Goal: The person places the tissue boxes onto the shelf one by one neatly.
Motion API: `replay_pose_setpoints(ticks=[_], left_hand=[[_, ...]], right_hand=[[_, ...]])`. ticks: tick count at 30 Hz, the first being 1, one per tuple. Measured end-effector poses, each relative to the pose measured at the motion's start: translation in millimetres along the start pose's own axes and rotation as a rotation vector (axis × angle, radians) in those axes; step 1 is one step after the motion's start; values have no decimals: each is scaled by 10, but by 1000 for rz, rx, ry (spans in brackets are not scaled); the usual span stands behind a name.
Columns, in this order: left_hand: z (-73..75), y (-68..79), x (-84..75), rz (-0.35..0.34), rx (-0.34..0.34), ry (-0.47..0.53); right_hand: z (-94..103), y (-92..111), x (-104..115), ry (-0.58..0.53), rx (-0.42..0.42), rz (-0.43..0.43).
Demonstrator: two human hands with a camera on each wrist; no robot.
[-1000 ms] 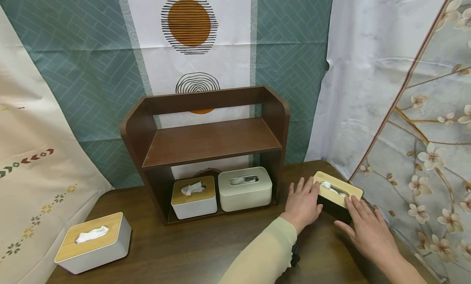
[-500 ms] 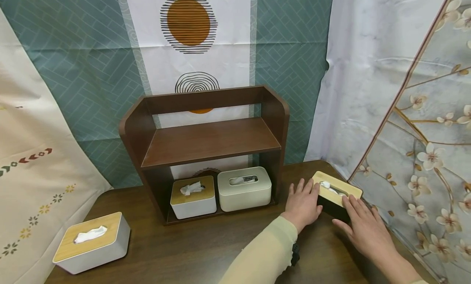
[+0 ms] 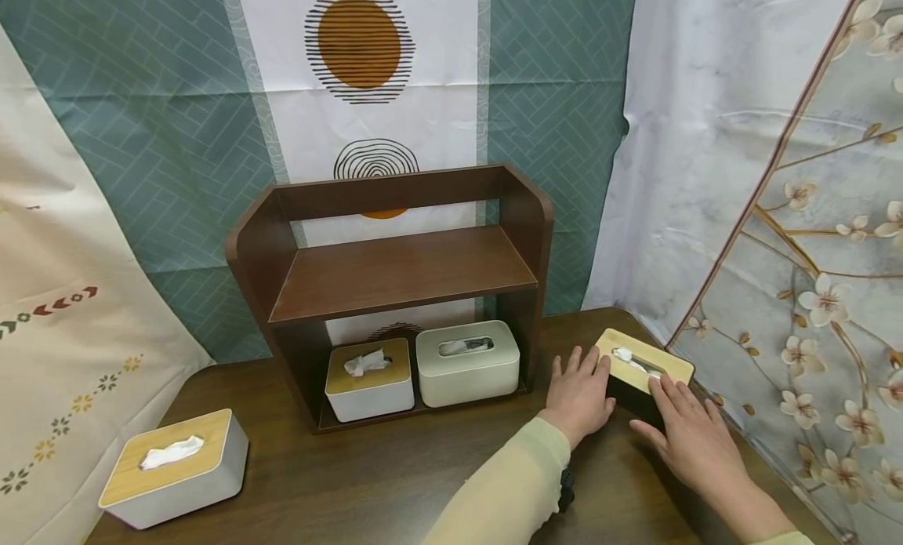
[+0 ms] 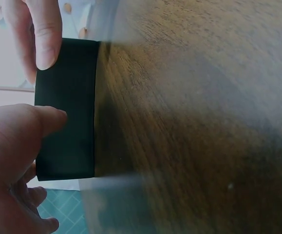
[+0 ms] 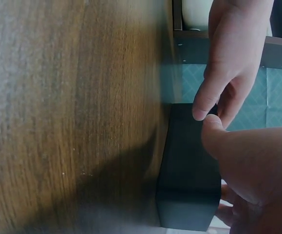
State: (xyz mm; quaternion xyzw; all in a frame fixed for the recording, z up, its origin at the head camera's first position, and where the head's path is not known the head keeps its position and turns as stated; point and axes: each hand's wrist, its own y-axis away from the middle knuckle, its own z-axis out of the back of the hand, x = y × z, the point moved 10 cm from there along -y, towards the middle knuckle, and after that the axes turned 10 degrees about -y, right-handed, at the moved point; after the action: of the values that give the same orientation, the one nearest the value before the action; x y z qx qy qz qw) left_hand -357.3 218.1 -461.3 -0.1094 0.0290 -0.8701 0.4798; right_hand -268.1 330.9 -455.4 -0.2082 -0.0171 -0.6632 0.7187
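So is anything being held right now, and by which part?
No clear grip shows: the left hand touches the left end of the black tissue box, and the right hand rests on the right end of its lid.

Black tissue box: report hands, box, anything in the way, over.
Left hand touching left end of black tissue box, right hand its right end. Box upright on table, slot up. Shelf apart to its left; flowered cloth close on its right.
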Motion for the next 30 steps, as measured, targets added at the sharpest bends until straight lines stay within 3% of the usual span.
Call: replay_pose_setpoints(ticks=[5,12,21,30], left_hand=[[-39,-20,5,5,-33,-10],[84,98,31,5,-41,-18],[12,148,28,-13,-42,-23],[70,266,38,-11,-69,-35]], right_hand=[[22,4,30,15,-8,13],[55,16,62,18,-26,34],[48,87,69,-3,-14,48],[54,131,93,-9,15,49]])
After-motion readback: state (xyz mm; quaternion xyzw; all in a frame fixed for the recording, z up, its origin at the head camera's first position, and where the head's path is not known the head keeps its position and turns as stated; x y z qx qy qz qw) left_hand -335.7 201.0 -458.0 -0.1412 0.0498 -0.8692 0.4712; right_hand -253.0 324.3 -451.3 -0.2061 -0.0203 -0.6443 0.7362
